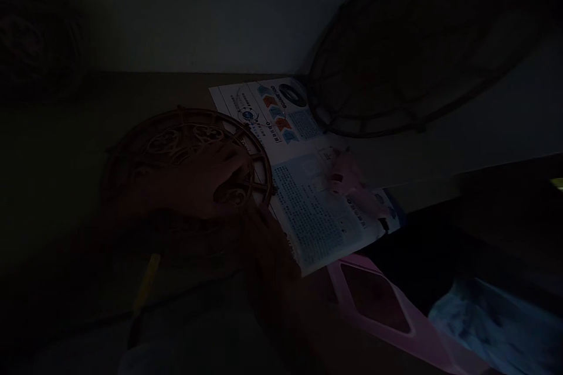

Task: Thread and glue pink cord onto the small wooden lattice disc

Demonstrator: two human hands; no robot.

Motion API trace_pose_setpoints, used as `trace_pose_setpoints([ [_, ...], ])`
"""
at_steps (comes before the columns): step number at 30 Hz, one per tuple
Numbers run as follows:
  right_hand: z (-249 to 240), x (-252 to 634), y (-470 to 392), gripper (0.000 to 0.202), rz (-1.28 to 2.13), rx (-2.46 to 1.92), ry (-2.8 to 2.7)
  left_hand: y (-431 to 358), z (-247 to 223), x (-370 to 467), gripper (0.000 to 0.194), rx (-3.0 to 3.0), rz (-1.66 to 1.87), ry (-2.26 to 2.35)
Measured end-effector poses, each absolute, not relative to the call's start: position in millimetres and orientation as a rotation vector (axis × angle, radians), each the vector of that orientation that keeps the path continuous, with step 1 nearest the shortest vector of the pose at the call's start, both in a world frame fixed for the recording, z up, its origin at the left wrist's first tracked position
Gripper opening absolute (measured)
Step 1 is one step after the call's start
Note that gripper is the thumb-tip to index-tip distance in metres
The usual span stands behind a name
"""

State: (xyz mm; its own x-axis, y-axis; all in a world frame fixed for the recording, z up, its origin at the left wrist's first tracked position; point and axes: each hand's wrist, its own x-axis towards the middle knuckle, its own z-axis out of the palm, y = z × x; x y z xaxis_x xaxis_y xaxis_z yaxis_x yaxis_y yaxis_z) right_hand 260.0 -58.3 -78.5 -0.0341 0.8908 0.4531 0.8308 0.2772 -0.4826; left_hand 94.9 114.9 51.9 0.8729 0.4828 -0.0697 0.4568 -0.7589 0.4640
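Observation:
The view is very dark. A round openwork frame [180,108], brown with scroll-shaped ornaments and a ring-like rim, lies flat and partly overlaps a printed sheet [285,187]. My left hand [193,181] reaches across the frame from the left, its thumb and fingers curled about the inner ring on the right side. At the frame's lower right edge is my right hand [268,240], fingers bent and pressed together; shadow hides what they may pinch. A pink glue gun [352,181] rests on the sheet, to the right of both hands.
Behind, a larger round frame [321,111] leans against the pale wall [189,17]. Another ornamented round piece [26,41] stands at upper left. A thin yellow-tipped tool [147,281] is at lower left. Bottom right holds a pink panelled object [413,334] and pale crumpled material [497,322].

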Motion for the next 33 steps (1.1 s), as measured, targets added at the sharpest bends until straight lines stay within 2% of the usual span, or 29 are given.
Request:
trace_pose_setpoints([
  [6,-70.0,253.4,-70.9,0.041,0.067,-1.574,-1.832,112.4,57.9,97.6,0.041,2.558,0.038,0.714],
  [17,-87.9,263.1,-63.7,0.043,0.045,-1.569,-1.836,117.0,56.8,95.1,0.042,2.508,0.036,0.658],
  [33,-51.4,248.9,-76.8,0.055,0.012,-1.612,-1.761,113.6,57.9,98.4,0.039,2.502,0.05,0.704],
])
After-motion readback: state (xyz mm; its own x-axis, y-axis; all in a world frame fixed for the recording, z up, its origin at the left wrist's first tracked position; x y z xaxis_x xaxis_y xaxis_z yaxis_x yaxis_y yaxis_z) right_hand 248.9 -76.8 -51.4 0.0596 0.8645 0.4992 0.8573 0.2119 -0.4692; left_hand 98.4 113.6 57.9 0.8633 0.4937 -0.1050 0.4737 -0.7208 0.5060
